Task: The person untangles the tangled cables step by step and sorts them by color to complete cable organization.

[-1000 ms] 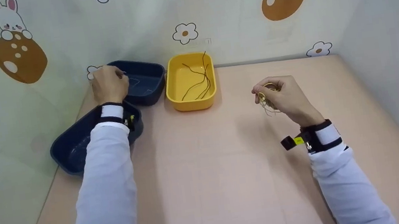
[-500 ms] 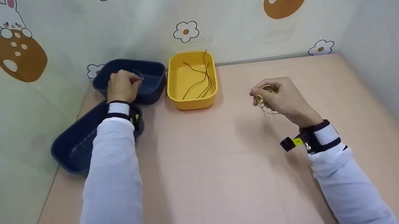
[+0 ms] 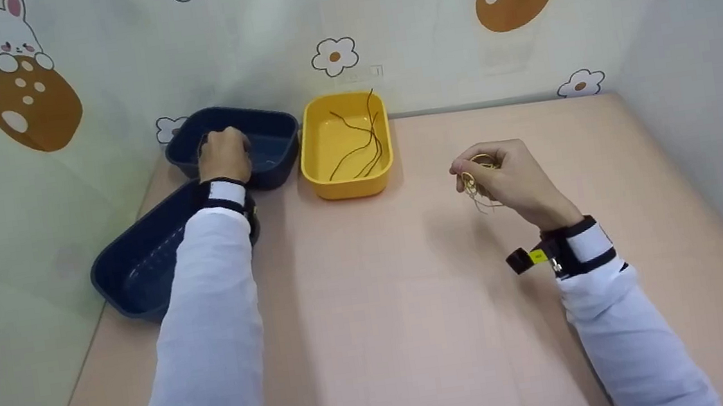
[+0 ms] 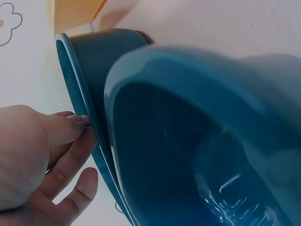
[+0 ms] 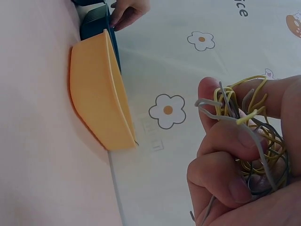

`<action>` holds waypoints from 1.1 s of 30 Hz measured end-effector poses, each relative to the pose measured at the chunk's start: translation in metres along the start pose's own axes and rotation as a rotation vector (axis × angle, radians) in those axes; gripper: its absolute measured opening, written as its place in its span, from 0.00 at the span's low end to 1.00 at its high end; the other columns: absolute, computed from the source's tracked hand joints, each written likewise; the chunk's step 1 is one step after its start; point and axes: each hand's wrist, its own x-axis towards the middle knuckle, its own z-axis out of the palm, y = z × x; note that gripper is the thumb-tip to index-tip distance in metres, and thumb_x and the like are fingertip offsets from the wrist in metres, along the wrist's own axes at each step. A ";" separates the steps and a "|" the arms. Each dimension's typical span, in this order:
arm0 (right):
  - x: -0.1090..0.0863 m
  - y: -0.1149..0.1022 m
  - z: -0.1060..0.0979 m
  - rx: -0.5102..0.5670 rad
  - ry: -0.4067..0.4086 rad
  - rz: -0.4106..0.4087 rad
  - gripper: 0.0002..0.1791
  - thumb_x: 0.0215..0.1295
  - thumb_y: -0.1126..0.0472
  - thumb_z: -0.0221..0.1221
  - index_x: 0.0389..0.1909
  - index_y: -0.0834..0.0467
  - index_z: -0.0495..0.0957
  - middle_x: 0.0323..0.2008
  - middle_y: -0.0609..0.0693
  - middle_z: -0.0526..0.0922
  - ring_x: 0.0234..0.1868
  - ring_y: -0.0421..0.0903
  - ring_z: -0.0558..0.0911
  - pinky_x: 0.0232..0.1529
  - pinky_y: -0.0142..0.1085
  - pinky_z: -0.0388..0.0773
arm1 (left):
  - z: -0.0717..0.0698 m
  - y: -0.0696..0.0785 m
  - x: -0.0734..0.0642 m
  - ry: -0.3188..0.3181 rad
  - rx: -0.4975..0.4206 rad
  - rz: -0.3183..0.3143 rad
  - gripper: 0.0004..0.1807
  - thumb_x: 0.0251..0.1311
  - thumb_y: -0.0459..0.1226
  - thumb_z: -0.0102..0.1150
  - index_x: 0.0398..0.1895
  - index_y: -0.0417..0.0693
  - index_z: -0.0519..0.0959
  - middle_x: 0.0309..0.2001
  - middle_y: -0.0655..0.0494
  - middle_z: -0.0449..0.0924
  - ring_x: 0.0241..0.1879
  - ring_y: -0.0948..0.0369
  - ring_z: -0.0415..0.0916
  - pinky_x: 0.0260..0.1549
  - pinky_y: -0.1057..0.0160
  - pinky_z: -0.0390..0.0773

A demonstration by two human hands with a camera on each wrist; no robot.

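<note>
My left hand [image 3: 226, 154] reaches over the far dark blue bin [image 3: 276, 162]. In the left wrist view its thumb and index fingertip [image 4: 77, 120] come together at the bin's rim, the other fingers loosely bent; I cannot tell whether anything is between them. My right hand [image 3: 504, 170] is raised over the right part of the table, gripping a tangled bundle of thin wires [image 5: 270, 146]. Yellow, grey and dark strands are coiled in the palm, and loose grey ends stick out past the curled fingers.
A second dark blue bin [image 3: 133, 275] stands nearer, partly under the left forearm. Beside the far bin is a yellow bin [image 3: 322, 166] with several thin dark wires [image 3: 368, 146] inside, one rising past its rim. Patterned cloth [image 3: 422, 27] hangs behind the table [image 3: 383, 312].
My left hand has shifted right and turned over the far bin; the thin strand seen at its fingertips is out of sight now. My right hand has barely moved, still gripping the wires.
</note>
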 end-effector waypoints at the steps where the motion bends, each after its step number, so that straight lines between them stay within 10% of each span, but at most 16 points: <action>1: 0.000 0.000 0.000 0.004 0.001 0.001 0.10 0.82 0.56 0.68 0.44 0.59 0.91 0.28 0.43 0.90 0.24 0.35 0.73 0.25 0.25 0.68 | -0.001 0.002 -0.001 0.004 -0.010 0.007 0.15 0.74 0.25 0.61 0.57 0.33 0.90 0.61 0.27 0.89 0.60 0.30 0.88 0.63 0.33 0.86; 11: 0.001 -0.003 0.007 0.076 0.038 -0.043 0.11 0.85 0.58 0.64 0.43 0.59 0.90 0.30 0.45 0.91 0.23 0.36 0.73 0.24 0.25 0.67 | -0.002 0.080 -0.030 0.129 -0.321 0.253 0.13 0.77 0.35 0.65 0.53 0.36 0.92 0.49 0.39 0.95 0.48 0.46 0.93 0.53 0.48 0.92; 20: -0.002 -0.012 0.017 0.386 0.157 -0.140 0.13 0.88 0.60 0.60 0.43 0.63 0.88 0.35 0.48 0.91 0.27 0.37 0.80 0.22 0.24 0.68 | 0.023 0.164 -0.106 -0.032 -0.703 0.528 0.08 0.79 0.36 0.68 0.47 0.41 0.92 0.44 0.48 0.96 0.42 0.55 0.91 0.48 0.58 0.90; 25: -0.005 -0.017 0.024 0.580 0.162 -0.205 0.14 0.89 0.63 0.56 0.42 0.59 0.87 0.36 0.50 0.89 0.24 0.36 0.77 0.22 0.25 0.69 | 0.035 0.188 -0.136 -0.153 -0.865 0.594 0.10 0.80 0.39 0.67 0.47 0.43 0.93 0.42 0.49 0.96 0.38 0.61 0.88 0.41 0.64 0.87; 33: -0.006 -0.020 0.033 0.607 0.138 -0.191 0.14 0.89 0.65 0.54 0.40 0.58 0.86 0.36 0.49 0.88 0.23 0.36 0.76 0.23 0.26 0.71 | 0.040 0.197 -0.146 -0.201 -0.907 0.578 0.08 0.77 0.39 0.71 0.45 0.44 0.93 0.42 0.49 0.96 0.36 0.63 0.88 0.41 0.57 0.90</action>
